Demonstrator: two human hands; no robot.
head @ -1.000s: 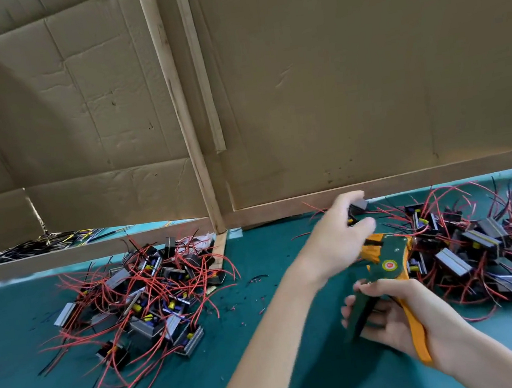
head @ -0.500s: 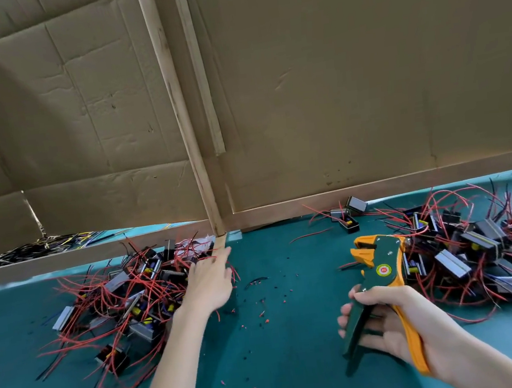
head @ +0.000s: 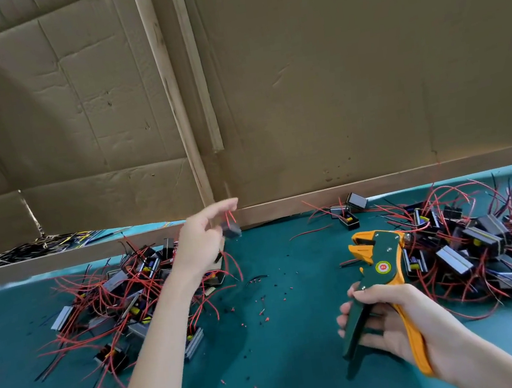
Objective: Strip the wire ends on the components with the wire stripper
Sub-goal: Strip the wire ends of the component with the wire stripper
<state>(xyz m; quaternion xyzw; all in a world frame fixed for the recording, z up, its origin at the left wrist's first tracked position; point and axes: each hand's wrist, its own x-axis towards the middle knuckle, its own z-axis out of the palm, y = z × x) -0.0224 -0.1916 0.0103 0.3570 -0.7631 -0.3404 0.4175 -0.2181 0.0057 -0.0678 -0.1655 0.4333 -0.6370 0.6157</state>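
Left of the wire stripper [head: 382, 263], above the teal worktop [head: 281, 335], the left hand [head: 199, 246] is seen in the air with its fingers [head: 225, 204] stretched out. A blurred component [head: 231, 229] is found just beneath the fingertips, its red wires reaching up to them. Whether the wires are pinched cannot be told through the blur. The wire stripper is held upright by the right hand [head: 403, 327]; the green handle is wrapped by curled fingers and the orange handle is pressed against the palm. A pile of red-wired components [head: 125, 293] is heaped further left of the stripper, under the left forearm. A second pile [head: 473, 244] is spread just right of it.
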